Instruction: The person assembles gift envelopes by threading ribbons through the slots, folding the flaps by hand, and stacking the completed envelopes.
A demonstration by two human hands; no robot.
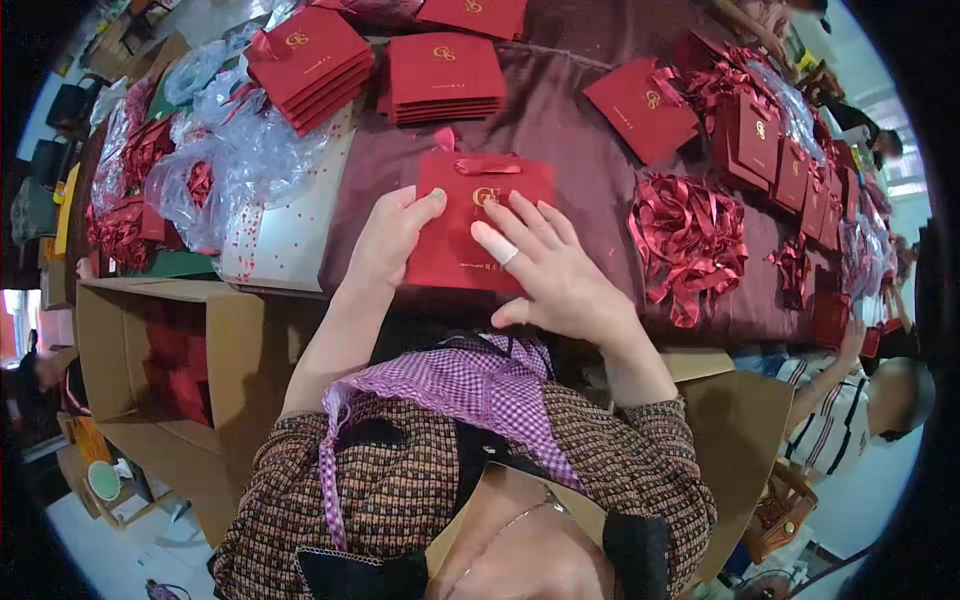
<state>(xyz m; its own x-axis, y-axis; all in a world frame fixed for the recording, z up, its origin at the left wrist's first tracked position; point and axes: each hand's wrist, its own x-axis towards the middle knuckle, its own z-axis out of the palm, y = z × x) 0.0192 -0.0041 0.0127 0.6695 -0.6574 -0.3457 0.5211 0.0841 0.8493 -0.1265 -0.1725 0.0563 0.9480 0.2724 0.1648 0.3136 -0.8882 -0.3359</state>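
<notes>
A small red paper gift bag (450, 245) with gold lettering and a red ribbon at its top lies in front of me at the table's near edge. My left hand (385, 238) holds its left side, thumb on the front face and the other fingers hidden behind. Fingers spread, my right hand (560, 275) rests over the bag's right half; one finger wears a white wrap. Just beyond is a stack of red gift bags (445, 75), with a second, fanned stack (310, 68) to its left. A heap of loose red ribbons (690, 245) lies right of my right hand.
Clear plastic wrapping (235, 150) covers the left side of the table. A cardboard box (230, 350) with red contents stands at lower left. More red bags (760, 140) line the right side, where a person in a striped shirt (830, 405) sits.
</notes>
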